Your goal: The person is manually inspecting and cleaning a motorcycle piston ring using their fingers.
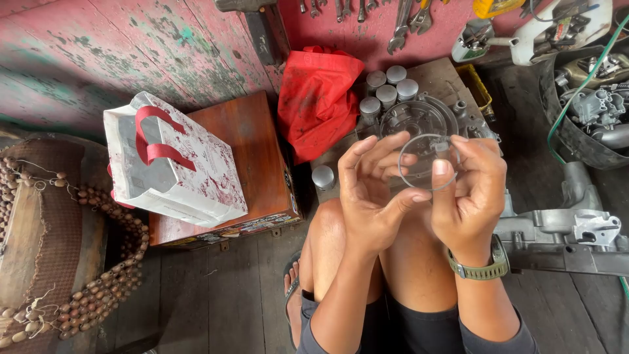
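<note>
A thin metal ring (419,187) is held up in front of me by both hands. My left hand (375,190) has its fingers curled around the ring's left side, thumb pointing right under it. My right hand (468,196), with a green watch on the wrist, pinches the ring's right side between thumb and fingers. Behind the ring lies a round grey metal engine part (419,115) on a worn board (445,75). My bare knees are just below the hands.
Several small silver-capped canisters (386,88) stand beside a red cloth bag (318,98). A white and red paper bag (170,164) sits on a wooden box (252,141). A grey engine casing (557,229) lies at right. Wrenches (403,23) hang on the pink wall. A beaded seat cover (59,242) is at left.
</note>
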